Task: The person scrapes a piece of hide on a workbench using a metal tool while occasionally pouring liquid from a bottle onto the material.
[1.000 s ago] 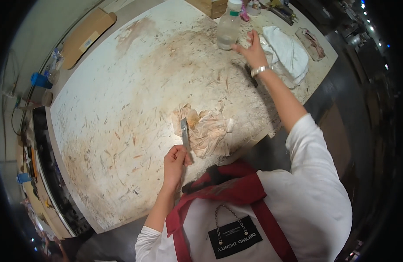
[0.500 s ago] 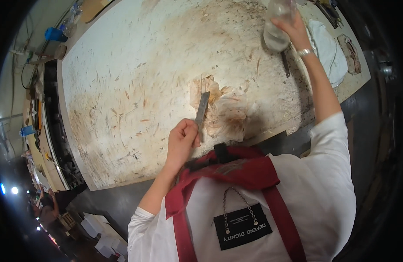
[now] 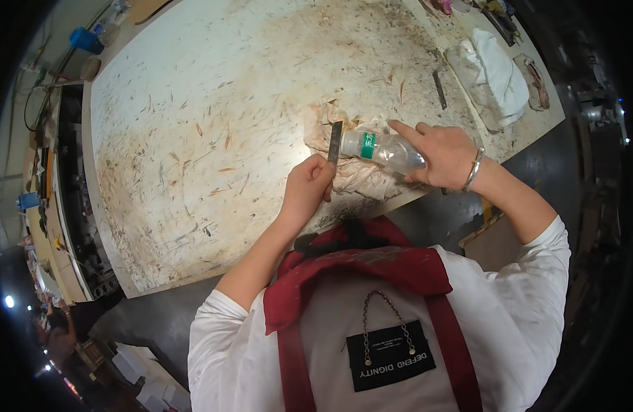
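Note:
My left hand (image 3: 308, 187) is closed on the lower end of a flat, dark metal strip (image 3: 336, 139), perhaps a blade, which points away from me. A clear plastic bottle (image 3: 393, 152) with a green label lies sideways in the grip of my right hand (image 3: 448, 158). Its white neck end faces left, right beside the strip; whether the two touch I cannot tell. Beneath both spreads a crumpled, brown-stained cloth or paper (image 3: 364, 180) on the scuffed white tabletop (image 3: 193, 130).
A second dark strip (image 3: 439, 89) rests on the table to the right. Beyond it are a bundled white cloth (image 3: 498, 86) and a brownish folded cloth (image 3: 534, 82). The table's near edge runs just before my body. A blue container (image 3: 86, 40) stands at the far left.
My right hand has brought the bottle from the far right down to the strip and tipped it sideways. The left hand has shifted slightly right and away from me with the strip.

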The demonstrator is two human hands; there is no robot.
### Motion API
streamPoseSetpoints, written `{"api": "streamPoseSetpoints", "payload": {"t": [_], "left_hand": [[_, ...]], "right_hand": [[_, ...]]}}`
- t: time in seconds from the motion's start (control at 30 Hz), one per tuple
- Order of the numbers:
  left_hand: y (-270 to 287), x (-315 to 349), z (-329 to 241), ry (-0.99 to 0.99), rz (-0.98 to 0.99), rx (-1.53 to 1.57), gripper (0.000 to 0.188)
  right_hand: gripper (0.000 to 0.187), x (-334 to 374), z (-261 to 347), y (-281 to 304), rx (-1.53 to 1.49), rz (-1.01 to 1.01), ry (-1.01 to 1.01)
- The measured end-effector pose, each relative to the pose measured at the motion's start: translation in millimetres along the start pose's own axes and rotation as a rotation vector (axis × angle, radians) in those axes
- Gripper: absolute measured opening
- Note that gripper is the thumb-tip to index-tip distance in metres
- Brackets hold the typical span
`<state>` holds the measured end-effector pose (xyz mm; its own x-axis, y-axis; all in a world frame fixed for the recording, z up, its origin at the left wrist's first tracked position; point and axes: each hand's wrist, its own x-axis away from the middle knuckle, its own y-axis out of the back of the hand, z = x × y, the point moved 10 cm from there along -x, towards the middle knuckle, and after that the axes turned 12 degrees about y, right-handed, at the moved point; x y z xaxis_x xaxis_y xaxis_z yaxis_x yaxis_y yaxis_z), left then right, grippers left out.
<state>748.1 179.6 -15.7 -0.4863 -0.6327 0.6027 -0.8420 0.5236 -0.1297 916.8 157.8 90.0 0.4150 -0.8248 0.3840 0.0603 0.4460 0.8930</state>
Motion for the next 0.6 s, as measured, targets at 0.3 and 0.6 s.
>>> {"api": "streamPoseSetpoints", "payload": {"t": [0.3,0.6], "left_hand": [[-4,-34,21,-0.014,-0.014,-0.039,0.022],[-4,-32,14,0.005,-0.006,-0.11,0.022]], "right_hand": [[0.077,3,10,8,0.121,0.208,-0.139],[0.075,7,-2,17,0.154,0.19,-0.226]]}}
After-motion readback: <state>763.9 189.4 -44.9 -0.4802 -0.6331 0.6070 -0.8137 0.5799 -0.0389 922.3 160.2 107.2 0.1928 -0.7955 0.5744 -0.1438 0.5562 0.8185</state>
